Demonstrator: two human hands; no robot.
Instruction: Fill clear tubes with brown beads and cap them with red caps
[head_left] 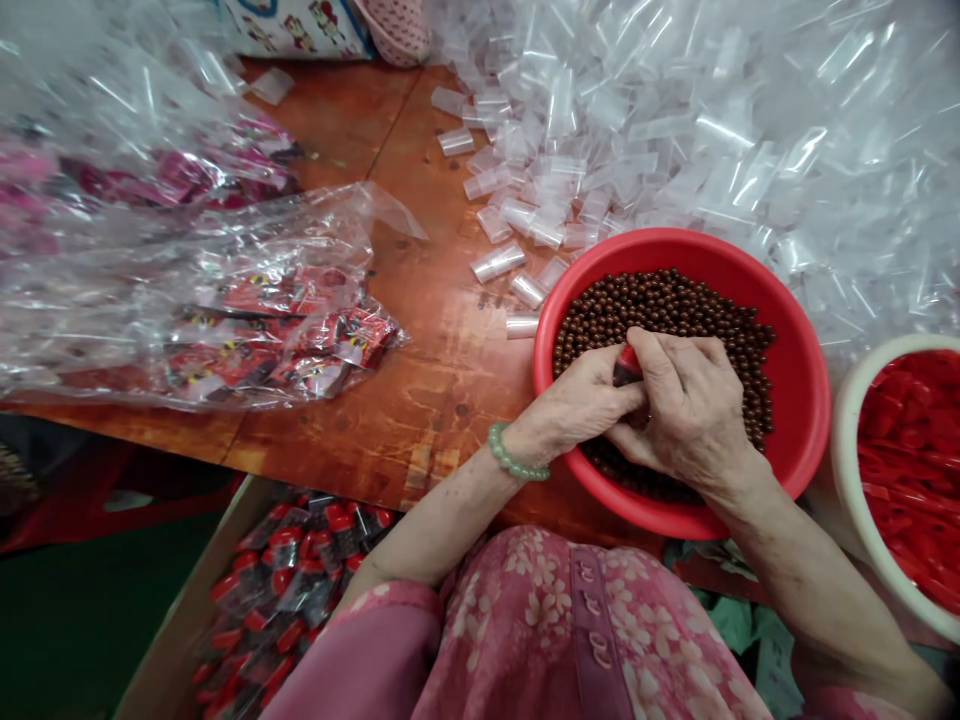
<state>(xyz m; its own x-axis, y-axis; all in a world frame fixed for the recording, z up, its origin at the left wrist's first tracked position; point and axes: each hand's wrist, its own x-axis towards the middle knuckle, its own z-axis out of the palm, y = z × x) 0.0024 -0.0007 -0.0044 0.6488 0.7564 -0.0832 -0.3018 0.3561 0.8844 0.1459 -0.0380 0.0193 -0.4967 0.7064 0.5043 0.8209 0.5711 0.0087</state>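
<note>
Over a red bowl (810,400) of glossy brown beads (667,300), the person's left hand (589,400) and right hand (686,415) meet around a small red-topped container (628,366) — the left thumb and fingers pinching its sides, the right fingers closed about its red end, their undersides hidden. The container is held between the hands, above the beads, while clear tubes (562,195) lie heaped on the wooden table (420,400) beyond the bowl.
</note>
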